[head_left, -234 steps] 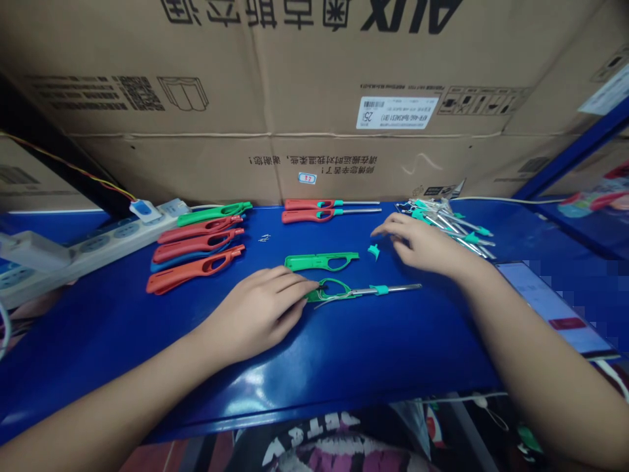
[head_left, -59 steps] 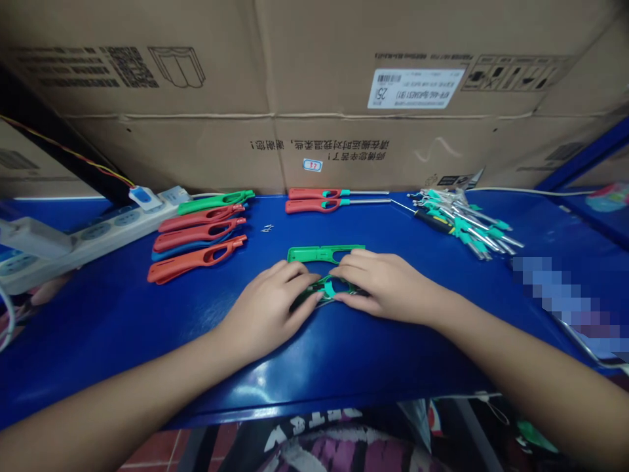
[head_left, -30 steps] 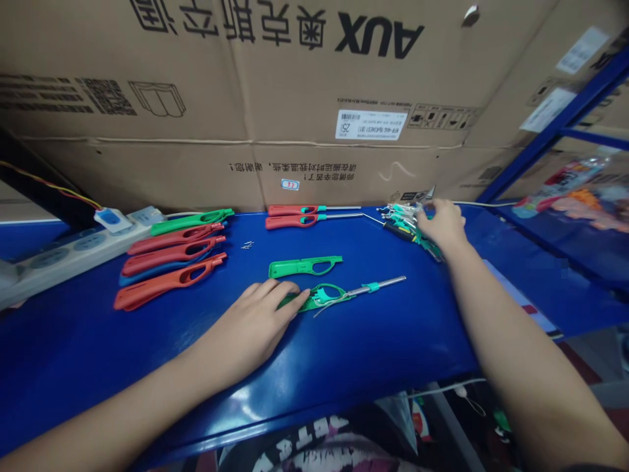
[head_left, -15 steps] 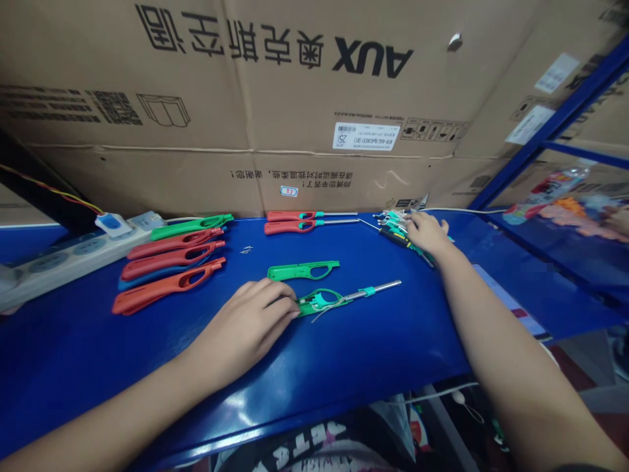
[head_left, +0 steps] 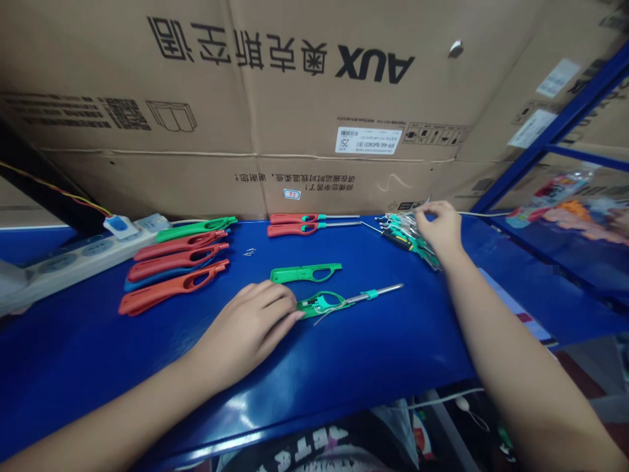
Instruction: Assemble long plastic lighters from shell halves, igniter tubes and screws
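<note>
My left hand [head_left: 253,321] is closed around the handle end of an open green lighter shell [head_left: 305,312]. Inside it sit a teal trigger and a wire, and a metal tube [head_left: 390,289] extends from it to the right. A matching green shell half [head_left: 302,273] lies just behind. At the back right, my right hand [head_left: 442,231] pinches something thin over a pile of teal and metal lighter parts [head_left: 405,226]; what it holds is too small to make out. A black and yellow screwdriver [head_left: 398,240] lies against this pile.
Two red lighters [head_left: 295,229] with metal tubes lie by the cardboard box [head_left: 295,118]. Several coloured lighter shells [head_left: 171,286] are stacked at the left beside a power strip [head_left: 83,255]. Tiny screws [head_left: 250,252] lie mid-table. A phone-like device [head_left: 521,308] is under my right forearm.
My right hand has lifted slightly from the parts pile, its thumb and finger now pinched together. My left hand still holds the green shell in place. The view has shifted a little.
</note>
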Demonstrator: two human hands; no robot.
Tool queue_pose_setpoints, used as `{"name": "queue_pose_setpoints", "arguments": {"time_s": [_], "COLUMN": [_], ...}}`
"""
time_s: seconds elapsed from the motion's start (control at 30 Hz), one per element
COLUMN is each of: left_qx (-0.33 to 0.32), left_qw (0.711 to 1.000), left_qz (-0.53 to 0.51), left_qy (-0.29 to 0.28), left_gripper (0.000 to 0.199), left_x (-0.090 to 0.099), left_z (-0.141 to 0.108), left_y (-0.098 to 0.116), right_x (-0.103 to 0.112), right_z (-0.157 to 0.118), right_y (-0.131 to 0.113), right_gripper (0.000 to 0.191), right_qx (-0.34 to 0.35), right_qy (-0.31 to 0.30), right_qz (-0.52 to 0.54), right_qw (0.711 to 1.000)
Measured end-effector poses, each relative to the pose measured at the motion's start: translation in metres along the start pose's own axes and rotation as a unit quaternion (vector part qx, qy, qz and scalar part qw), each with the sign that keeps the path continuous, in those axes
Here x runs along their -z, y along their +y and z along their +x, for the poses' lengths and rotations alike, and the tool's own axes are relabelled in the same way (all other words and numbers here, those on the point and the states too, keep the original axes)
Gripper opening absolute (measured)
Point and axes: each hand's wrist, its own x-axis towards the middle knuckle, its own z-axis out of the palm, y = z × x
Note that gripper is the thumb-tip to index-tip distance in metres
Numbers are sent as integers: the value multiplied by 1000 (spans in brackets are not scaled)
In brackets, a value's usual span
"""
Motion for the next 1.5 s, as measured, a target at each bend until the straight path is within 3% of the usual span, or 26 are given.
{"name": "queue_pose_setpoints", "arguments": {"time_s": [0.17,0.27,0.4,0.5,0.6,0.77,0.9,1.03,1.13,1.2,1.33,1.5], "left_qx": [57,87,93,82,69,66,99,169,197,207,218,211], "left_qw": [995,988,984,984,982,977,967,918,863,844,847,882], "left_qz": [-78,-118,-137,-147,-166,-192,-220,-349,-463,-494,-484,-421], "left_qy": [21,54,68,64,61,71,86,87,50,22,5,16], "left_gripper": [14,32,46,43,32,18,15,17,23,26,31,30], "left_x": [-4,-9,-17,-21,-21,-18,-16,-14,-14,-16,-18,-15], "left_z": [0,0,1,4,7,8,7,6,6,6,6,6], "left_y": [1,2,1,0,1,2,2,7,11,12,9,6], "right_x": [-2,-4,3,11,15,18,25,34,36,33,24,19], "right_z": [-22,-55,-101,-122,-129,-128,-117,-102,-100,-102,-109,-111], "right_y": [-47,-88,-132,-148,-152,-151,-143,-130,-125,-125,-126,-125], "right_gripper": [20,16,13,14,14,15,22,19,18,15,8,7], "right_qx": [71,182,272,307,332,354,372,369,375,385,406,373], "right_qy": [-19,-91,-226,-285,-310,-334,-350,-426,-488,-500,-500,-498], "right_qz": [115,260,308,345,368,380,353,288,220,180,151,201], "right_qw": [991,944,883,840,811,787,784,774,757,755,750,757]}}
